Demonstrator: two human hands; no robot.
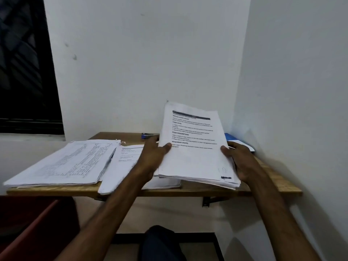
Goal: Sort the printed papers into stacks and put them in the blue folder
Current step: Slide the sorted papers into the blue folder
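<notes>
Both hands, left hand (pixel 154 159) and right hand (pixel 239 159), grip the tilted paper stack (pixel 194 147) with curled fingers; loose sheets may slide out.

1. Dim, cool indoor light; the white wall (pixel 141 72) reads grey-blue.
2. The window (pixel 22 63) at upper left is black.
3. Soft shadow lies under the tabletop (pixel 197 191); print on the papers (pixel 194 140) is blurred.

Blue folder (pixel 231 137) mostly hidden behind held paper stack (pixel 194 153); print blurred.
</notes>
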